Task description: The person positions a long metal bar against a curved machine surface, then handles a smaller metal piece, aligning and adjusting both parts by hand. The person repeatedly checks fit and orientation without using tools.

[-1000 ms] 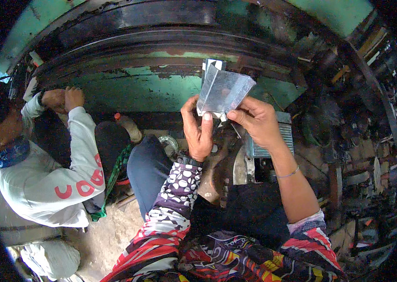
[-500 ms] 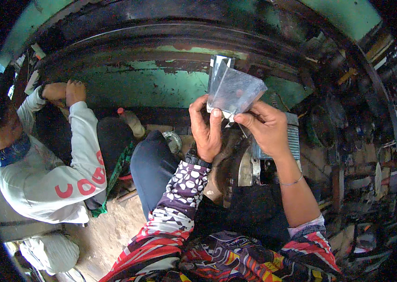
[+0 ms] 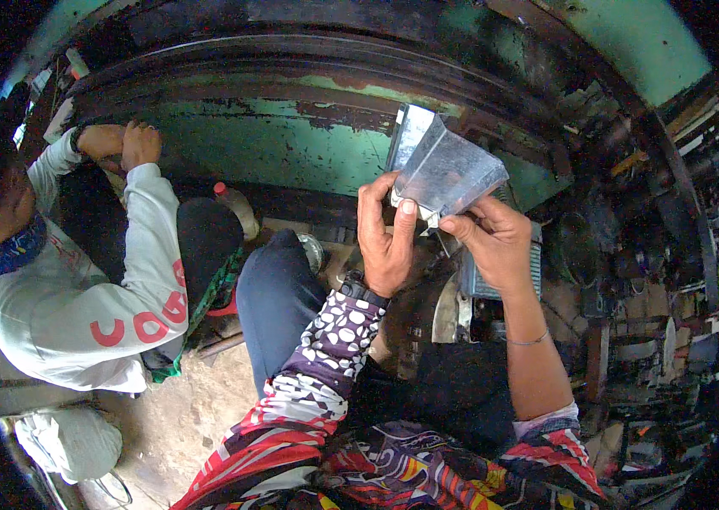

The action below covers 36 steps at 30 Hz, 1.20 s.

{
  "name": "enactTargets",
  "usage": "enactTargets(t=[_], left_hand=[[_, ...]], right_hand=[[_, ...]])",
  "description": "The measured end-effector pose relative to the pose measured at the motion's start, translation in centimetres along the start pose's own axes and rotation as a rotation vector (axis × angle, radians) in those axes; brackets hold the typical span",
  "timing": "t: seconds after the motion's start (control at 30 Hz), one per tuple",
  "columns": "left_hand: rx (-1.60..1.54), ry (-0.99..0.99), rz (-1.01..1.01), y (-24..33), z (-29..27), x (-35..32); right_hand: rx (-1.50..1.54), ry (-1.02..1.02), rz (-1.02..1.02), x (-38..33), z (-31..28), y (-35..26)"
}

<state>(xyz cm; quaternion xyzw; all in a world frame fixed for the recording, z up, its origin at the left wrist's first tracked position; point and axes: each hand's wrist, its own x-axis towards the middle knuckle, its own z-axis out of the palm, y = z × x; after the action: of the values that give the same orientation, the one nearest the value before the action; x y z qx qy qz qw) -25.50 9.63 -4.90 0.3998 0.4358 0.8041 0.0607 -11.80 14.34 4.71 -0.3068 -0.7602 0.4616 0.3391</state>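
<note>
A folded piece of shiny sheet metal point(image 3: 453, 166) with flared panels is held up in front of me by both hands. My left hand point(image 3: 386, 242) is closed on its lower left, the thumb pressing near the bottom edge and the fingers behind. My right hand point(image 3: 500, 246) pinches its lower right corner between thumb and fingers. Most of the fingertips are hidden behind the metal. One narrow panel stands up at the left, and a wide panel slants to the right.
At the left a person in a white sweatshirt point(image 3: 79, 319) sits with arms resting on the knees. Between us stands a bottle with a red cap point(image 3: 237, 211). A ribbed grey metal block point(image 3: 534, 263) lies beyond my right wrist. A white sack point(image 3: 70, 444) sits at the lower left.
The metal piece and both hands appear slightly farther right, as the whole view has shifted a little. My grip looks the same, and more light glints off the metal's panels.
</note>
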Motion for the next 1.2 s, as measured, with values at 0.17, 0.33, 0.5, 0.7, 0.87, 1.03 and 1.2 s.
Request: enactTargets(t=[0.17, 0.33, 0.5, 0.7, 0.87, 1.03, 1.2], left_hand=[[-0.023, 0.016, -0.024, 0.1, 0.1, -0.1], [0.028, 0.015, -0.033, 0.4, 0.0, 0.1], [-0.022, 0.042, -0.110, 0.2, 0.2, -0.2], [0.053, 0.036, -0.041, 0.8, 0.0, 0.3], [-0.049, 0.043, -0.063, -0.2, 0.3, 0.1], [-0.045, 0.044, -0.059, -0.1, 0.3, 0.3], [-0.047, 0.039, -0.080, 0.2, 0.3, 0.2]], right_hand=[[-0.111, -0.021, 0.031, -0.1, -0.2, 0.1], [-0.037, 0.001, -0.029, -0.2, 0.4, 1.0], [-0.164, 0.000, -0.067, -0.3, 0.3, 1.0], [-0.128, 0.028, -0.050, -0.4, 0.7, 0.3], [-0.101, -0.023, -0.039, -0.5, 0.3, 0.9], [-0.174, -0.052, -0.015, -0.5, 0.1, 0.7], [-0.125, -0.009, -0.029, -0.4, 0.3, 1.5]])
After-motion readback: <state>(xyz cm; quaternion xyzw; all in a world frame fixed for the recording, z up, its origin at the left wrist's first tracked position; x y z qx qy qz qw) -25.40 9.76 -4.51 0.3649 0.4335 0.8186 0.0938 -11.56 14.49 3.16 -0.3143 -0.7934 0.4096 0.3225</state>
